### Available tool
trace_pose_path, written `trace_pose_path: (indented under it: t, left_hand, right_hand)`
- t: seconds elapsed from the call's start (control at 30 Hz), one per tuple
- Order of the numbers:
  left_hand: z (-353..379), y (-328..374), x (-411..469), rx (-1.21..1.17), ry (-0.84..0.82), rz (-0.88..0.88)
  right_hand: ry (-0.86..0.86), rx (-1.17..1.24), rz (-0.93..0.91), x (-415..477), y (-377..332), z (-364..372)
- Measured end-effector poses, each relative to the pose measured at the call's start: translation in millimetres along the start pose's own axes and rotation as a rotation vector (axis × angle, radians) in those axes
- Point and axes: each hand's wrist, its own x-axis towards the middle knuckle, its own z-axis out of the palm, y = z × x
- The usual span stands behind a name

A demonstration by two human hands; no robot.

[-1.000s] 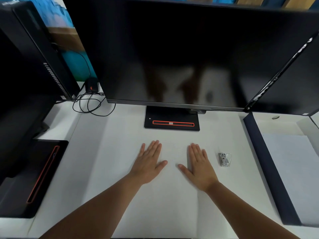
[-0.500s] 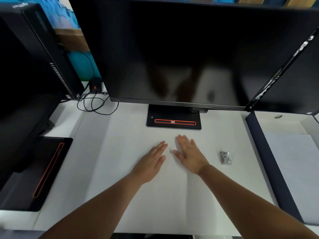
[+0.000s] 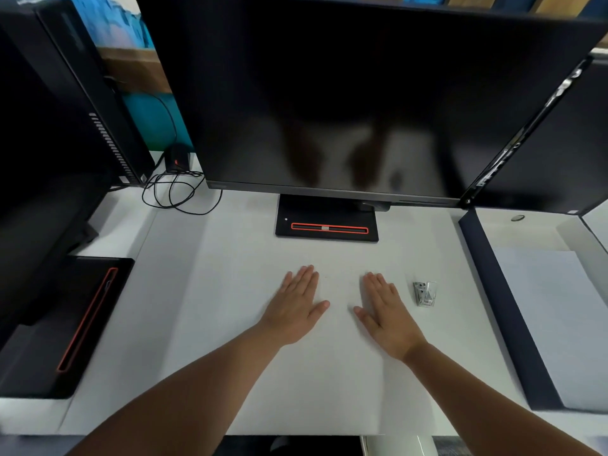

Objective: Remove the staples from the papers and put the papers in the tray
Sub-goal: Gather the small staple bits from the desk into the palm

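A large white sheet of paper (image 3: 250, 340) lies flat on the desk in front of me. My left hand (image 3: 294, 307) rests palm down on it, fingers together, holding nothing. My right hand (image 3: 386, 312) lies flat beside it, a short gap between the two thumbs. A small metal staple remover (image 3: 425, 293) sits on the paper just right of my right hand, untouched. The dark-walled tray (image 3: 493, 291) stands at the right, with white paper (image 3: 566, 324) inside it. No staple is visible.
A big black monitor (image 3: 345, 93) on a black stand (image 3: 325, 222) fills the back of the desk. A second monitor base (image 3: 59, 324) and a black computer tower (image 3: 65, 93) stand at the left, with looped cables (image 3: 174, 192) behind. The white desk (image 3: 131, 225) shows around them.
Both hands slid toward each other half a second ago, nearly touching and further forward; now they have drawn back and apart, lying flat side by side as one second ago.
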Motion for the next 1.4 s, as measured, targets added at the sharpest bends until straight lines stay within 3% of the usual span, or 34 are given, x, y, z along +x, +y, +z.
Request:
trace_pose_path:
  t: [0.13,0.23,0.37,0.5,0.7,0.93,1.2,1.4]
  left_hand:
    - [-1,20,4,-0.111,-0.073,0.13]
    - [-7,26,1,-0.336,-0.114,0.153]
    - [-13,17,-5,-0.525,0.015,0.089]
    - [-16,-13,-14,-0.475,0.212,0.036]
    - [-10,-31,-26,-0.524,0.209,-0.007]
    - [-5,-29,-33,-0.454,0.242,-0.002]
    - [-4,-6,-26,-0.415,0.326,0.075]
    - [-7,-27,-30,-0.213,0.374,-0.091]
  right_hand:
    - [0.007,-0.182,0.092,-10,-17,11]
    - [-0.017,-0.223,0.095,-10,-40,18]
    - [-0.032,-0.106,0.055,0,-54,18]
    - [-0.057,-0.091,-0.057,-1,-52,18]
    - [-0.101,-0.246,-0.28,-1,-75,26]
    - [0.013,-0.228,-0.11,1,-51,18]
    - [-0.021,-0.243,-0.357,10,-102,28]
    - [-0.058,-0.299,-0.287,15,-90,31]
